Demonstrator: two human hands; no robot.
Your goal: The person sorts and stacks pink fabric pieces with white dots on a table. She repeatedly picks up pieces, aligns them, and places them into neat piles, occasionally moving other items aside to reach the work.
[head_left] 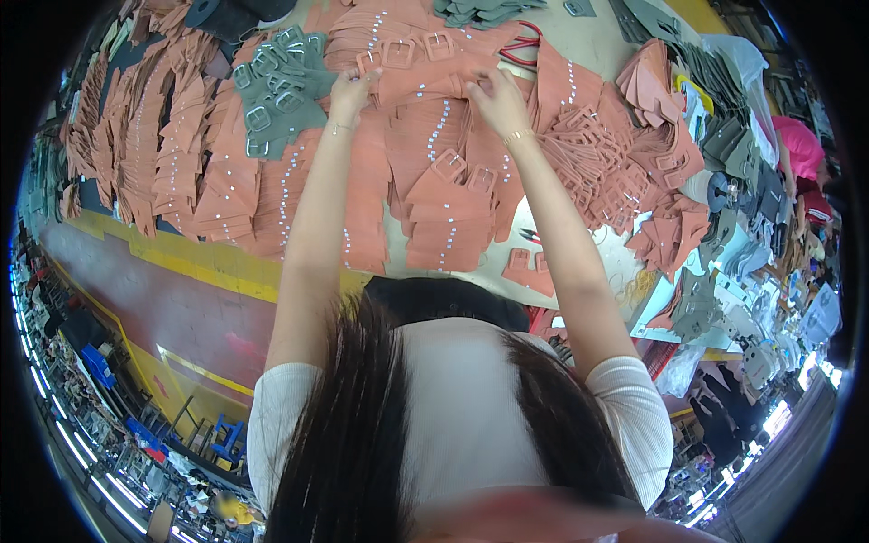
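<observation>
Both my arms reach far out over a worktable (579,41) covered in overlapping salmon-coloured leather straps with square buckles and rows of small silver studs. My left hand (348,93) pinches the left end of one salmon strap (425,88) lying across the pile. My right hand (498,100) grips the same strap's right end, fingers curled over it. Several buckled straps (407,50) lie just beyond my hands.
A batch of grey-green buckled straps (276,86) sits left of my left hand. Red-handled scissors (523,45) lie beyond my right hand. More salmon and grey cut pieces (661,163) are heaped at the right, with a person in a pink top (801,145) there. A yellow-lined floor (181,299) runs along the left.
</observation>
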